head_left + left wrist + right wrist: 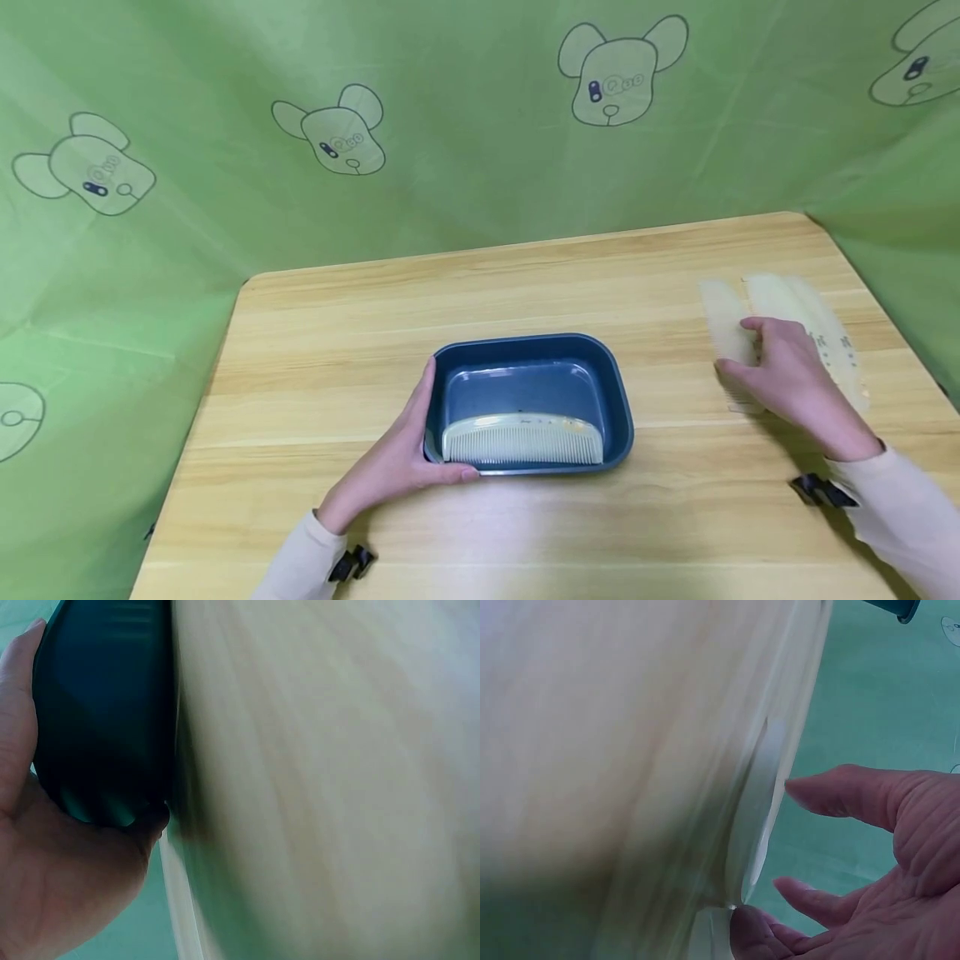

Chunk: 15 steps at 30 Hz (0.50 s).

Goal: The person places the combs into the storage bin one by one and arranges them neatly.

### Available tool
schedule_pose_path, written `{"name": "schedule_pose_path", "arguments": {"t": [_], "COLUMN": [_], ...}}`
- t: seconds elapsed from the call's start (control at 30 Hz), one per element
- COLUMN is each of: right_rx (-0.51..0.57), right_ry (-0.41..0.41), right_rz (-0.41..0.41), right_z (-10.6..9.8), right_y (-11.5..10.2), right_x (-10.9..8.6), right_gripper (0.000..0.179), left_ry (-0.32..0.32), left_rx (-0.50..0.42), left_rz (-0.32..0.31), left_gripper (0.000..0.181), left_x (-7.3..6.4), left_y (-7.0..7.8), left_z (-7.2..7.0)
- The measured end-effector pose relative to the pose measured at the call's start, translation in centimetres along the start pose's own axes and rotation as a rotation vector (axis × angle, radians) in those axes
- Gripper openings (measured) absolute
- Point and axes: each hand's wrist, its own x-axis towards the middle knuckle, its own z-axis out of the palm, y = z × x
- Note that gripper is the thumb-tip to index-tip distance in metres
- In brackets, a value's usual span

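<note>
The person's left hand (397,457) grips the blue box (525,343) at its left end, fingers along the side and thumb laid over the near rim. The box sits around the middle of the wooden table (322,375), and in it a pale comb (522,438) lies lengthwise along the near wall, teeth toward the person. Over on the right, well apart from the box, the right hand (793,375) is spread above more pale combs (772,302) lying side by side, with dark markings showing on some. Its thumb and forefinger stand apart with nothing pinched between them; a lower fingertip seems to meet a comb's edge, though I can't tell how firmly. The hand hides part of the group. Green cloth (480,183) printed with mouse-like heads hangs behind the table.
</note>
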Motion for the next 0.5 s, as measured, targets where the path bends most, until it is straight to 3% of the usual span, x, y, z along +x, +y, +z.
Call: {"name": "schedule_pose_path", "arguments": {"t": [0.2,0.5], "right_rx": [-0.058,-0.072], "right_ry": [-0.015,-0.123], "right_rz": [-0.004,-0.002], "right_z": [-0.17,-0.19], "right_y": [-0.14,-0.74], "right_x": [0.31,0.33], "right_gripper": [0.086,0.088], "left_ry": [0.001,-0.004], "left_rx": [-0.009,-0.012], "left_rz": [-0.005,-0.003], "left_gripper": [0.149,0.149], "left_x": [-0.01,0.05], "left_y": [0.05,-0.07], "left_z": [0.02,0.02]}}
